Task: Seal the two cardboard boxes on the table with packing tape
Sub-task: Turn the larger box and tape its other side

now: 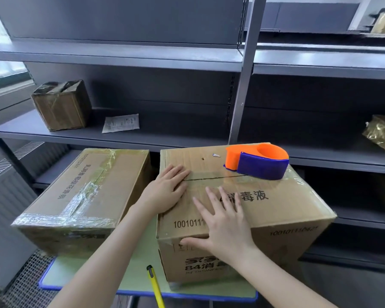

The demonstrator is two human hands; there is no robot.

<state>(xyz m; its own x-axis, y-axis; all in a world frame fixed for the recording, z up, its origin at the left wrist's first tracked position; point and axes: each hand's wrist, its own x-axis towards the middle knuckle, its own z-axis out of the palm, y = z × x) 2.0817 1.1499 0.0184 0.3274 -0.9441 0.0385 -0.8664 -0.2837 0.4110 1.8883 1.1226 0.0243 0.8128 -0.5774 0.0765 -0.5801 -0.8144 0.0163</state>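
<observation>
The left hand [167, 192] and right hand [222, 223] are laid flat, fingers extended, on the right-hand box [298, 203], whose tape dispenser [260, 162] is observed ungrasped at the top's far-right corner, aligned along the seam [209, 179], nearer the right hand.

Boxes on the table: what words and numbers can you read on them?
"毒液": top of the right box, beside the right hand.
"10010111": same top, rest under that hand.
"84消": its front, rest hidden.
Left box: upside-down print, too blurred to read.
</observation>
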